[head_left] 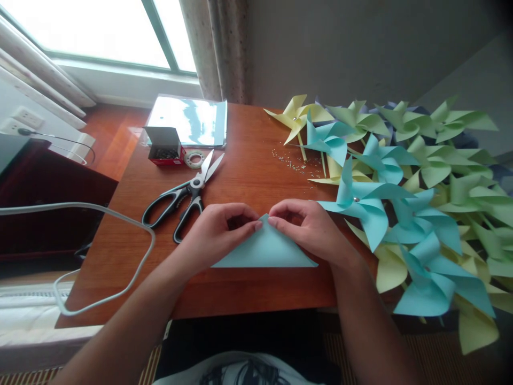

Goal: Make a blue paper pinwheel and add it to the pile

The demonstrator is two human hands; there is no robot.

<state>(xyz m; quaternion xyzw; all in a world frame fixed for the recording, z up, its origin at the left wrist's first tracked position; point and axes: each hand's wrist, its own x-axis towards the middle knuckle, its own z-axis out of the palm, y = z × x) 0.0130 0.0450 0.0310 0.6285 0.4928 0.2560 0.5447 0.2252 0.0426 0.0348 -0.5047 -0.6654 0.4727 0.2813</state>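
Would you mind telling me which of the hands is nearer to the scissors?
The left hand is nearer, just right of the scissors. The right hand lies farther right, beyond the folded blue paper.

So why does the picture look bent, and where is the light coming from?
In the head view, the wide lens bows the edges; daylight from the washed-out window glares off the plastic folder; both hands on the blue paper look sharp.

Light blue paper triangle (265, 252), black-handled scissors (182, 199)
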